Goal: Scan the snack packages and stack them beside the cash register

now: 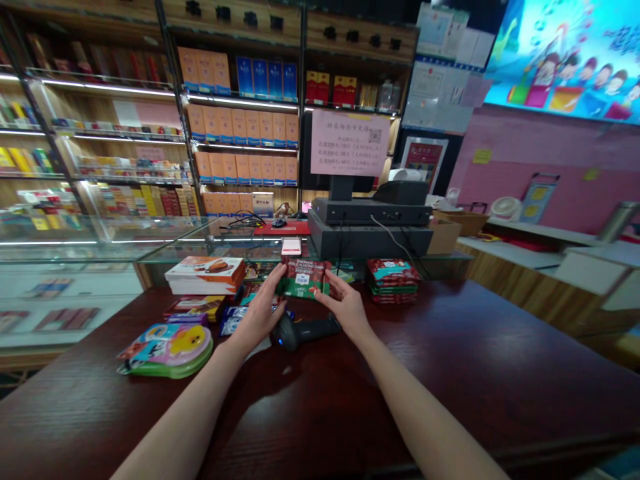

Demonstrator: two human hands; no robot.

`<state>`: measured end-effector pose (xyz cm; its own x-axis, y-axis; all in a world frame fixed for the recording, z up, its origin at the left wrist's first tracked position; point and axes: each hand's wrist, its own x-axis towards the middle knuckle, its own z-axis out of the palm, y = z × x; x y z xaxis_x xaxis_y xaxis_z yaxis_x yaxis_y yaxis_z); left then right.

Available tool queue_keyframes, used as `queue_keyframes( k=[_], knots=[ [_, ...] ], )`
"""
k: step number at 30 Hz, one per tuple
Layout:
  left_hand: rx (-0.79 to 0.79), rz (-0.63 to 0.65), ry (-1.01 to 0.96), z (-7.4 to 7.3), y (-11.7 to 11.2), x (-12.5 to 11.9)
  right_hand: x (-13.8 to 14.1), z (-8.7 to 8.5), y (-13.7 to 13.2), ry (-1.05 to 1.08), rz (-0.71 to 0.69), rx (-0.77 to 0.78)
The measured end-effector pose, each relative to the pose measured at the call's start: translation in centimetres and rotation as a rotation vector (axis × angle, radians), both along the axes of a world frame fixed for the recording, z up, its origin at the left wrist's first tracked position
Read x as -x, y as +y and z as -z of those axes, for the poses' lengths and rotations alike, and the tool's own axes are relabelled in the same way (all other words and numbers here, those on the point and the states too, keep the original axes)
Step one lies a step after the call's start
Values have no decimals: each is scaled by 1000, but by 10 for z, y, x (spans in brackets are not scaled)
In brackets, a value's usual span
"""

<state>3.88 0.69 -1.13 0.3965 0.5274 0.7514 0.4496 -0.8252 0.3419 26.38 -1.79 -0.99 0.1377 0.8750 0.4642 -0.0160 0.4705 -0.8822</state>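
Observation:
Between my two hands, above the dark wooden counter [280,427], is a brown and green packet of almond chocolate [303,279]. My left hand [263,303] grips its left edge, and my right hand [346,303] pinches its right edge. Just below lies a black barcode scanner [305,331] with a blue light. To the right sits a stack of similar red, green and blue packets [393,280]. Blue snack packets [235,320] lie beside my left wrist, near an orange and white box [206,275] and a flat toy-like package with a yellow chick [170,348].
A dark cash register [370,227] with a paper price sign [349,143] stands behind the counter stack. A glass display case [175,243] runs along the back and left. Shelves of boxed goods [245,127] rise behind it. A bright screen [575,60] hangs at upper right.

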Motion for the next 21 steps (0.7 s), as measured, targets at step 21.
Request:
queue_keyframes(
  k=[21],
  knots=[
    [-99,-32,-8,-15,-10,-16,-26,1,-4,-730,416,-359]
  ],
)
